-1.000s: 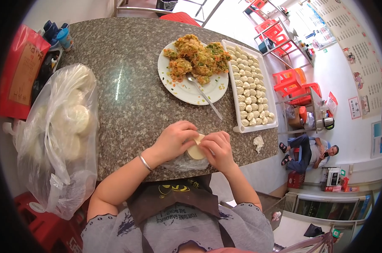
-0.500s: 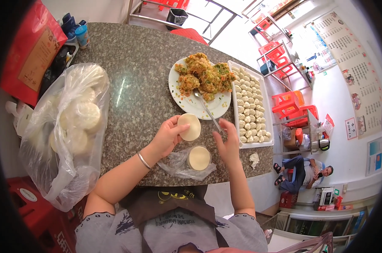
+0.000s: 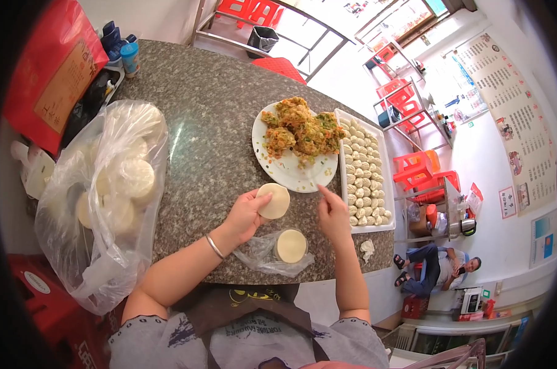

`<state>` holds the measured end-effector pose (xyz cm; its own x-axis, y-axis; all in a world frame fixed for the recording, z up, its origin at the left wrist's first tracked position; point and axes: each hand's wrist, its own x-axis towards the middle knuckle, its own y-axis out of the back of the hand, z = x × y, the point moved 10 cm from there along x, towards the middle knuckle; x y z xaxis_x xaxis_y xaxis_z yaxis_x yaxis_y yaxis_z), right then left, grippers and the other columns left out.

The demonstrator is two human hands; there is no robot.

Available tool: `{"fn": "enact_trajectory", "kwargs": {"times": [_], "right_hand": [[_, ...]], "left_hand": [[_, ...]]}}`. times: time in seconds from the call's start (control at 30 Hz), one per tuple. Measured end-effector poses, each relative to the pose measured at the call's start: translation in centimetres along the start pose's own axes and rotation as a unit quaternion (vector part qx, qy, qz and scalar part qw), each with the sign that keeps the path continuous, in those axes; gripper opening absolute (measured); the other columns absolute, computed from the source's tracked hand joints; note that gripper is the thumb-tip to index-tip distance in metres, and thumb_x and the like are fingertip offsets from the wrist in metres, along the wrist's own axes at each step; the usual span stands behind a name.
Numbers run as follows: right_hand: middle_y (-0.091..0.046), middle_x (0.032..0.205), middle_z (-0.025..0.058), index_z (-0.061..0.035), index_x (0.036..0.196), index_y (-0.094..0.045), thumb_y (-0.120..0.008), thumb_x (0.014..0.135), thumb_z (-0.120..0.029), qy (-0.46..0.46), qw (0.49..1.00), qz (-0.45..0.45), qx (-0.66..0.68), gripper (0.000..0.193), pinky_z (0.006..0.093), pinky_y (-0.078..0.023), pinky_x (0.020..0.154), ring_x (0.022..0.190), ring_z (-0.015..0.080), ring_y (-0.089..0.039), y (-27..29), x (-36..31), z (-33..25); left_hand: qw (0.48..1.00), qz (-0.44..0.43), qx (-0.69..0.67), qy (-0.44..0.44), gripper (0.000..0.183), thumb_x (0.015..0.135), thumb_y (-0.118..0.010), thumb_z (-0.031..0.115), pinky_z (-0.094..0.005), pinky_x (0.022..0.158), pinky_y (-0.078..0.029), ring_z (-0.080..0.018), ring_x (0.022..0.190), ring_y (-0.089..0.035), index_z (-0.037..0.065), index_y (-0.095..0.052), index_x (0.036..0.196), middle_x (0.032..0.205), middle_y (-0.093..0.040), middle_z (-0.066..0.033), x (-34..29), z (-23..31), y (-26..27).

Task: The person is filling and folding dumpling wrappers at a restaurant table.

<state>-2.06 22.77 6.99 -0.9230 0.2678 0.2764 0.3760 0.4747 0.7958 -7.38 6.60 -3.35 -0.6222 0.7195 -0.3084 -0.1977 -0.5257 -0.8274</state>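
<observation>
My left hand (image 3: 246, 212) pinches a round, pale dumpling wrapper (image 3: 273, 201) at its edge, thumb on top, above the table. My right hand (image 3: 334, 215) is closed at the near right rim of a white plate (image 3: 284, 175). It grips the handle of a metal spoon (image 3: 308, 174), which is smeared by motion over the plate. Chopped orange and green filling (image 3: 303, 126) is heaped on the plate's far side. Between my forearms, a stack of round wrappers (image 3: 290, 246) sits on a crumpled clear plastic bag (image 3: 260, 255).
A white tray (image 3: 386, 184) holds rows of shaped dumplings, right of the plate. Left, a clear bag (image 3: 127, 203) is full of round wrappers. A red bag (image 3: 57, 80) and blue cup (image 3: 130, 59) stand far left. Crumpled tissue (image 3: 367, 249) lies near the right edge. A person (image 3: 441, 267) sits beyond.
My right hand has closed on the spoon handle, and the spoon has shifted from where it lay in the filling. The whole view has shifted slightly; my left hand keeps its wrapper.
</observation>
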Motion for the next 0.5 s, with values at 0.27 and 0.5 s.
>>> {"fn": "enact_trajectory", "kwargs": {"times": [0.27,0.5], "right_hand": [[-0.06,0.077,0.018,-0.0008,0.113,-0.062,-0.053,0.085,-0.002,-0.011,1.0,-0.002,-0.029,0.029,0.0376,-0.047,0.064,0.069,0.0308,-0.06,-0.9,1.0,1.3],[-0.057,0.073,0.0123,-0.0001,0.116,-0.061,-0.052,0.087,0.001,-0.005,0.998,-0.034,0.059,0.031,0.0305,-0.044,0.06,0.063,0.0185,-0.054,-2.5,-1.0,-0.5]], "left_hand": [[1.0,0.015,0.001,0.022,0.038,0.097,-0.046,0.02,-0.0395,0.097,-0.047,-0.0218,0.115,-0.054,-0.001,-0.042,0.128,0.125,-0.054,-0.0123,-0.1,0.6,-0.4],[0.997,-0.051,-0.062,0.004,0.044,0.098,-0.043,0.031,-0.0407,0.104,-0.037,-0.0215,0.122,-0.048,0.004,-0.038,0.133,0.132,-0.049,-0.0096,0.0,1.4,-1.9]]}}
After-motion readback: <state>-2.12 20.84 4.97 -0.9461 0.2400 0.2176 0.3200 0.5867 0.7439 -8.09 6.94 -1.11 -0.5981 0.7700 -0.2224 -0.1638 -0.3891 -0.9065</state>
